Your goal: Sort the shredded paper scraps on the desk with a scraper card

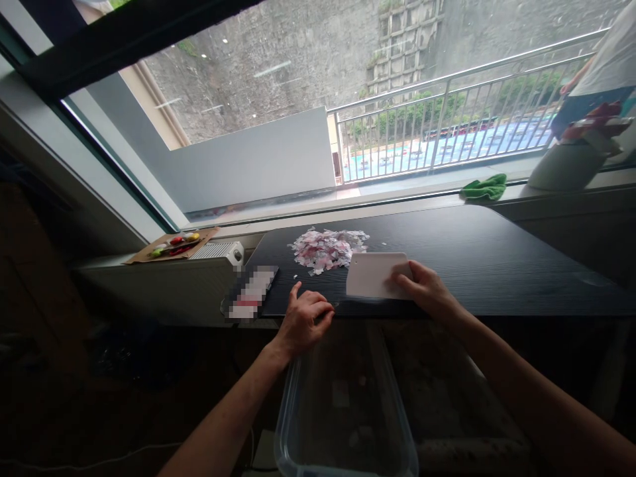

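Note:
My right hand point(423, 287) grips a white plastic scraper point(370, 277) by its right end, thumb on the near face. The scraper is a flat sheet with rounded corners and a small hole, tilted up over the black table point(447, 255). Just behind its left edge lies a heap of pink and white paper scraps point(324, 249). My left hand point(309, 315) is at the table's front edge, empty, index finger stretched out and the others loosely bent. Below both hands a clear plastic bin point(348, 404) stands with a few pale scraps inside.
A phone-like item point(251, 291), partly blurred out, lies at the table's left edge. Further left, cardboard point(144, 254) with colourful items rests near a white radiator point(213, 254). A green cloth point(484, 187) and a whitish container point(566, 165) sit on the windowsill. A person point(606, 63) shows at upper right.

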Tool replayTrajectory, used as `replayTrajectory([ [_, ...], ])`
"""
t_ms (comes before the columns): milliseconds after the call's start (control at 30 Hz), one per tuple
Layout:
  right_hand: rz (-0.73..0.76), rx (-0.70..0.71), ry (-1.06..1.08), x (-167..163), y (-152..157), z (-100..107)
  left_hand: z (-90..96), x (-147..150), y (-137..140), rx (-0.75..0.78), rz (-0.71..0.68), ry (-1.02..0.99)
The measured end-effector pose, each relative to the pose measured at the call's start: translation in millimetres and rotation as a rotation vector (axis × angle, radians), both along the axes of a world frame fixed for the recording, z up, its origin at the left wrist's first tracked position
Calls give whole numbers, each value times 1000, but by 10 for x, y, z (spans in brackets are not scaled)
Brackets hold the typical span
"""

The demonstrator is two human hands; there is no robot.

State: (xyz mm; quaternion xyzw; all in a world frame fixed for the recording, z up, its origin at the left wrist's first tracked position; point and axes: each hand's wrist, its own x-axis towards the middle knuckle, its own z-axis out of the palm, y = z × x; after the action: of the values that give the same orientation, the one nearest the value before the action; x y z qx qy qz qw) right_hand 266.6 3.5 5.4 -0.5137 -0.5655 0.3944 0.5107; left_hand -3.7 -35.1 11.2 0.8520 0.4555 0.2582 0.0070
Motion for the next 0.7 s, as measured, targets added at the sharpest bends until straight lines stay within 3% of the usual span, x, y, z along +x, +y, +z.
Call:
replayTrajectory([
  [367,3,6,-47,5,1,-20,13,-110,-352,-25,15,5],
  [700,0,-9,-72,-15,-26,23,64,-12,-329,-12,-62,42],
])
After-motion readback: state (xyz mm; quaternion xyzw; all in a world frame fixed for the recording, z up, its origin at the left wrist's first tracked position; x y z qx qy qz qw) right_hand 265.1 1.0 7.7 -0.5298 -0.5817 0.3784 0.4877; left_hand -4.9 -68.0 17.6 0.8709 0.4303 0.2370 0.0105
